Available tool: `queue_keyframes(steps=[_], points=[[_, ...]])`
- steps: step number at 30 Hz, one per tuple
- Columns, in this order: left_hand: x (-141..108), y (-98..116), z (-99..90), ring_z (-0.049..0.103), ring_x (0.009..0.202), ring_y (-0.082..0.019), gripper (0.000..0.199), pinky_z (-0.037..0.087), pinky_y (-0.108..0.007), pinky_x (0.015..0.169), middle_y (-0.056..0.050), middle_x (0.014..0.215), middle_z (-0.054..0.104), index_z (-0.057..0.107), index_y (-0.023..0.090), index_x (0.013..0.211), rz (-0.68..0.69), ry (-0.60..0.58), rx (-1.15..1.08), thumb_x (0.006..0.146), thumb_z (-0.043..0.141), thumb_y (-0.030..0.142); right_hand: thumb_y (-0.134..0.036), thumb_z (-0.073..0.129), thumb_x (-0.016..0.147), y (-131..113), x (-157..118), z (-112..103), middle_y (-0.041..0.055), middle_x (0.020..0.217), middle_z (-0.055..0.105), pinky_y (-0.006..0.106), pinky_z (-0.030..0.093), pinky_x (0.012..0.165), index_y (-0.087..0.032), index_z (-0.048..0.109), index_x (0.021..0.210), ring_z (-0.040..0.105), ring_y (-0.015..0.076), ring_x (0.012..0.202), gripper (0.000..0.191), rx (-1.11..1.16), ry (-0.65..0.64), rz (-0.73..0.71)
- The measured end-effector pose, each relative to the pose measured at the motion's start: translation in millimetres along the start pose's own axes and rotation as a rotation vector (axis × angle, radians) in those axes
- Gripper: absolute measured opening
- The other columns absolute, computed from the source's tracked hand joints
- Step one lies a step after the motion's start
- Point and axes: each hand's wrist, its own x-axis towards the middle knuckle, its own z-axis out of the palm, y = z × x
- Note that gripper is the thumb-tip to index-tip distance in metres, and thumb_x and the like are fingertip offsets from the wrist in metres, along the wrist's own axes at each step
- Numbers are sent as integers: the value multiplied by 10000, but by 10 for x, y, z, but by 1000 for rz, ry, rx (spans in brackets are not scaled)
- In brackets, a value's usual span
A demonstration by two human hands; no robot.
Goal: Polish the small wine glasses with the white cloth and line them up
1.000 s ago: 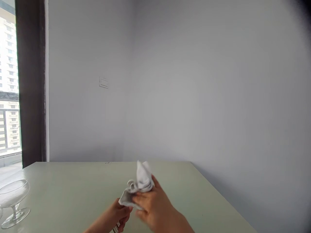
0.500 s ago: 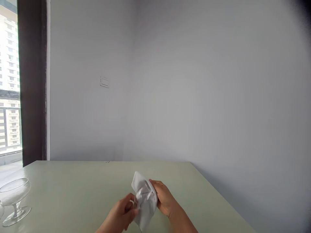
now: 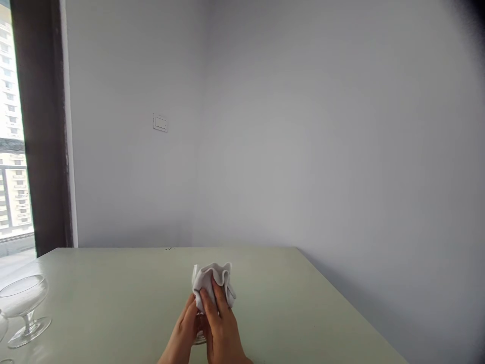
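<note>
My right hand presses a crumpled white cloth against a small glass that stands on the pale green table. Only the glass's foot and a bit of its rim show; the cloth covers the rest. My left hand grips the glass from the left, low down by the stem. Both hands are close together near the table's front middle.
A wide stemmed glass bowl stands at the table's left edge, with part of another glass at the frame's border. Grey walls close the back and right sides. A dark window frame stands at the left.
The cloth was held loosely in the air between both hands; now it is bunched over the glass. My right hand has moved on top of it and my left has closed on the glass.
</note>
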Motion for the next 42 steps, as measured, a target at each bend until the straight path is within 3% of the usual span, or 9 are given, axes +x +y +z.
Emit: queue_keyframes(steps=[7, 11, 14, 20, 24, 28, 34, 37, 42], points=[[-14, 188, -25, 573, 961, -248, 610, 449, -327, 822, -47, 964, 665, 588, 206, 1071, -18, 112, 57, 746, 427, 696, -83, 501, 591, -158, 94, -18, 36, 849, 664, 341, 475, 672, -294, 740, 790, 586, 228, 759, 376, 91, -58, 6], [94, 146, -118, 544, 645, -146, 488, 416, -226, 591, 31, 631, 568, 629, 201, 910, 18, 179, 136, 715, 552, 642, -96, 434, 589, -141, 302, -277, -2, 537, 547, 252, 387, 551, -189, 674, 558, 492, 138, 536, 259, 579, -11, 564], [157, 119, -160, 448, 501, -97, 489, 357, -201, 479, 59, 556, 484, 655, 178, 883, -34, 190, 49, 652, 648, 609, -164, 396, 693, -110, 412, -415, -28, 544, 500, 231, 333, 495, -180, 675, 799, 421, 124, 512, 299, 719, 161, 770], [102, 75, -114, 547, 1091, -234, 482, 459, -289, 885, -53, 1099, 653, 659, 218, 1035, -54, 72, -206, 666, 687, 528, -207, 452, 800, -245, 277, -215, 77, 1051, 647, 320, 402, 888, -176, 603, 1161, 569, 206, 989, 393, 743, -90, 449], [87, 85, -124, 396, 1276, -219, 373, 338, -326, 1054, -21, 1323, 528, 667, 240, 1026, -112, 94, -193, 754, 620, 491, -174, 435, 813, -238, 250, -204, 42, 860, 679, 289, 445, 734, -204, 676, 969, 606, 190, 815, 289, 394, -205, 374], [178, 115, -177, 483, 1201, -228, 355, 407, -339, 998, -58, 1185, 624, 676, 193, 954, -142, 153, -287, 777, 593, 489, -161, 400, 804, -146, 312, -328, 27, 637, 625, 265, 424, 591, -169, 664, 754, 561, 166, 618, 269, 159, -124, 467], [228, 62, -236, 617, 975, -289, 294, 524, -348, 806, -76, 848, 705, 671, 148, 821, -214, 56, -436, 637, 728, 371, -193, 562, 751, -140, 212, -187, -5, 1212, 610, 379, 399, 902, -370, 604, 1125, 546, 256, 1033, 416, -4, -198, -185], [166, 67, -157, 608, 993, -274, 317, 520, -342, 828, -58, 877, 700, 671, 166, 919, -221, 33, -514, 683, 696, 377, -214, 565, 770, -77, 200, -125, 35, 1071, 643, 362, 441, 814, -347, 641, 1066, 574, 241, 927, 333, 111, -135, -51], [90, 255, 28, 582, 1032, -236, 448, 512, -328, 838, -43, 995, 662, 610, 227, 1120, -257, 21, -470, 817, 486, 532, -422, 674, 704, -71, 303, -81, 28, 769, 652, 303, 465, 679, -210, 655, 866, 610, 202, 744, 267, 1091, 0, 447]])
